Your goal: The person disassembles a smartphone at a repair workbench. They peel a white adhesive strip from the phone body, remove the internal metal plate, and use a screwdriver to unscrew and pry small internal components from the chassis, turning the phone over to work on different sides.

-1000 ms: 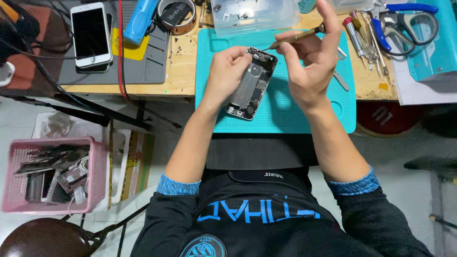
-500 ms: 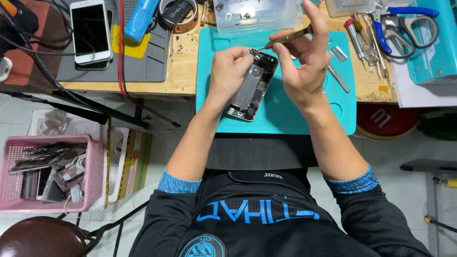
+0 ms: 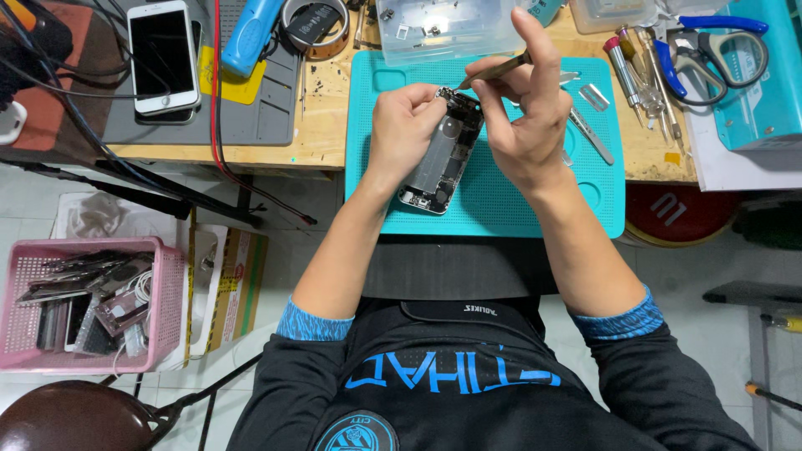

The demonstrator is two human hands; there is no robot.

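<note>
One pink plastic basket [image 3: 88,305] of scrap phone parts on the floor, far left. One white smartphone with a dark screen [image 3: 164,57] lies on a grey mat. One teal silicone work mat [image 3: 484,150] on the wooden bench. On it, one opened phone chassis with exposed internals [image 3: 443,154], tilted. Left hand [image 3: 405,129]: fingers curled closed around the chassis's upper left edge, steadying it. Right hand [image 3: 526,104]: thumb and fingers pinched tight on one thin metal tool [image 3: 493,71], tip touching the chassis top. One pair of blue-handled scissors [image 3: 710,46] far right.
</note>
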